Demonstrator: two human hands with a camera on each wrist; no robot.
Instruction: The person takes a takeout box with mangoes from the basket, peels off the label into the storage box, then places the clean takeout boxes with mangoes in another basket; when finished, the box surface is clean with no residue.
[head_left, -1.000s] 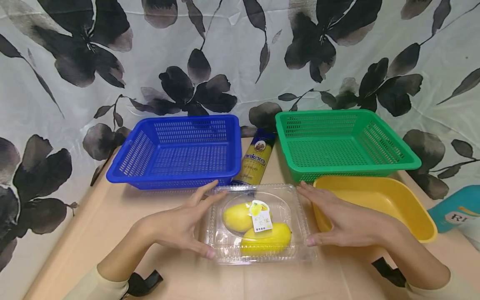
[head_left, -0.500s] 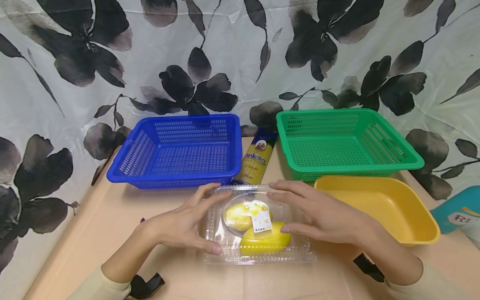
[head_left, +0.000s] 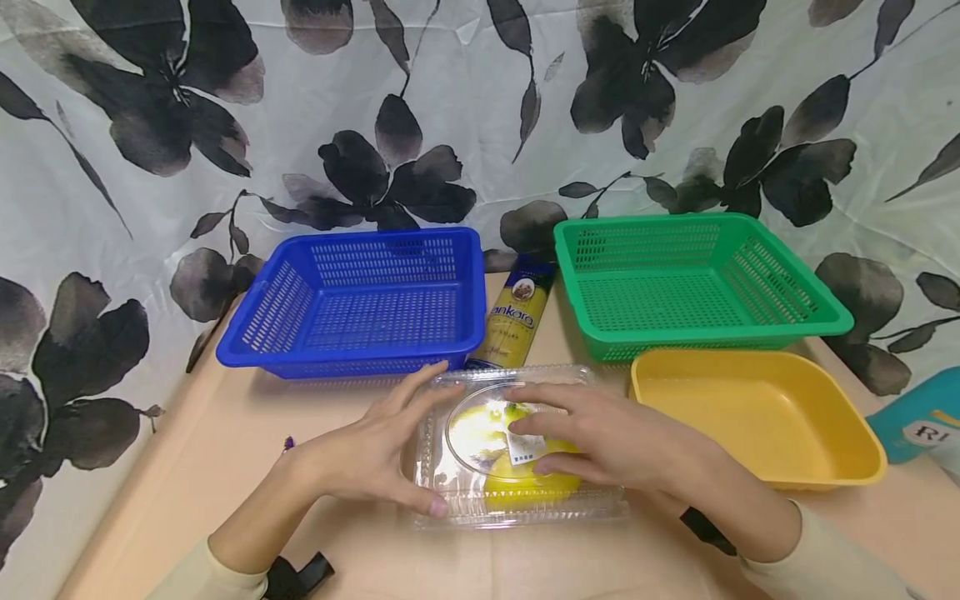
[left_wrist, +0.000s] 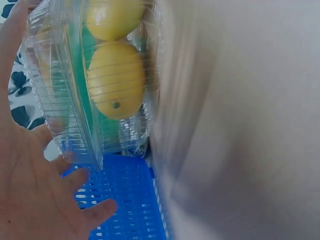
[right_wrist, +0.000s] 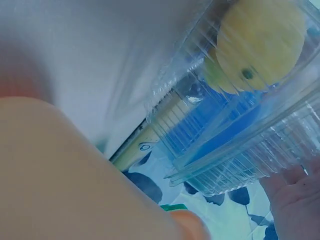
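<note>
A clear plastic clamshell box [head_left: 461,487] sits at the front centre, holding two yellow mangoes [head_left: 517,493]. A white label with a yellow picture is on its lid, partly covered by fingers. My left hand [head_left: 363,458] lies along the left side, fingers and thumb spread and straight, fingertips at the lid's edge. Over the lid from the right reaches my right hand [head_left: 622,433], its loosely extended fingers across the top near the label. In the left wrist view the ribbed box wall shows a mango [left_wrist: 117,82] close up; another mango [right_wrist: 262,40] shows in the right wrist view.
Behind stand a blue basket [head_left: 352,360] on the left and a green basket [head_left: 705,342] on the right. A yellow "ankara" packet [head_left: 510,329] lies between them. A yellow tray [head_left: 757,417] and a teal bottle [head_left: 918,417] are at the right.
My right hand has moved left, from beside the box's right side to over the lid and label. The left hand has barely shifted, and the box is almost in the same place.
</note>
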